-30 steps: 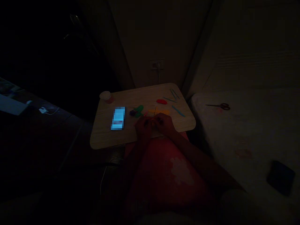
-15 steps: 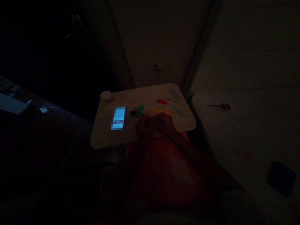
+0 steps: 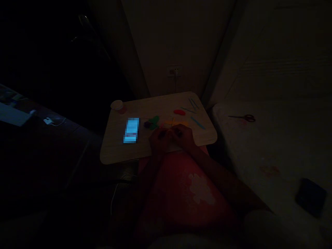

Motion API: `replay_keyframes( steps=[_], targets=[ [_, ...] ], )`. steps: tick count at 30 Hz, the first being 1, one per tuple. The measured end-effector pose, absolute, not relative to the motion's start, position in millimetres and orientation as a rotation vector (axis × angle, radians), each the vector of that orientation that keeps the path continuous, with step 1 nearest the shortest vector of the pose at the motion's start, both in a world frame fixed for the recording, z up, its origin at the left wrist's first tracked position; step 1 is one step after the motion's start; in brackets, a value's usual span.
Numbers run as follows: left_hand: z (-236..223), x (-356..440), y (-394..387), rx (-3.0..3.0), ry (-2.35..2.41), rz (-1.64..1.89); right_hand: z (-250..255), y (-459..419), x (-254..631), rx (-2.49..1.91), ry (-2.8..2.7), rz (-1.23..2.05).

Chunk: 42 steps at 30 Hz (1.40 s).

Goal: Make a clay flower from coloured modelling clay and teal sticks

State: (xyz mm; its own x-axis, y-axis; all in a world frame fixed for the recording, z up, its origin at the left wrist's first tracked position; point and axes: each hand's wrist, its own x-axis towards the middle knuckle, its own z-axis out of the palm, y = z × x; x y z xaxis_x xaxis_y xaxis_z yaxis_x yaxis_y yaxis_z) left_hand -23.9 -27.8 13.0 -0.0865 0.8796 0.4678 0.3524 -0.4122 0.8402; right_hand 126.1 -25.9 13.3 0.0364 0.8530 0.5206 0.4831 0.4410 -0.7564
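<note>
The scene is very dark. My left hand [image 3: 158, 138] and my right hand [image 3: 182, 135] meet at the near edge of a small wooden table [image 3: 114, 148]. Both have their fingers curled in and pressed together; a small orange bit shows between them, too dim to name. Just beyond the fingers lie orange pieces [image 3: 183, 123] that look like modelling clay. To their left are a green clay-like lump [image 3: 155, 120] and a dark purple one [image 3: 147, 125]. A red oblong lump [image 3: 179, 112] rests farther back.
A lit phone [image 3: 131, 130] lies at the table's left, with a lidded tub [image 3: 118, 106] behind it. Several thin blue sticks [image 3: 192, 104] and a flat blue tool [image 3: 197, 122] lie at the right. Scissors [image 3: 246, 118] rest on a pale surface right of the table.
Both hands stay in nearly the same place, with small finger shifts. A bit of orange now shows between the fingertips. The things on the table have not moved.
</note>
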Motion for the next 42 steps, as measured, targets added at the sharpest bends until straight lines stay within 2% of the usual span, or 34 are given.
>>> replay_keyframes(
  steps=[30, 42],
  targets=[
    [9.8, -24.8, -26.6, 1.756, 1.339, 1.551, 15.6, -25.0, 129.5, -1.125, -1.729, 0.358],
    [4.8, -25.2, -25.7, 1.673, 1.411, 1.543, 19.5, -30.3, 125.4, -1.201, -1.579, 0.492]
  ],
)
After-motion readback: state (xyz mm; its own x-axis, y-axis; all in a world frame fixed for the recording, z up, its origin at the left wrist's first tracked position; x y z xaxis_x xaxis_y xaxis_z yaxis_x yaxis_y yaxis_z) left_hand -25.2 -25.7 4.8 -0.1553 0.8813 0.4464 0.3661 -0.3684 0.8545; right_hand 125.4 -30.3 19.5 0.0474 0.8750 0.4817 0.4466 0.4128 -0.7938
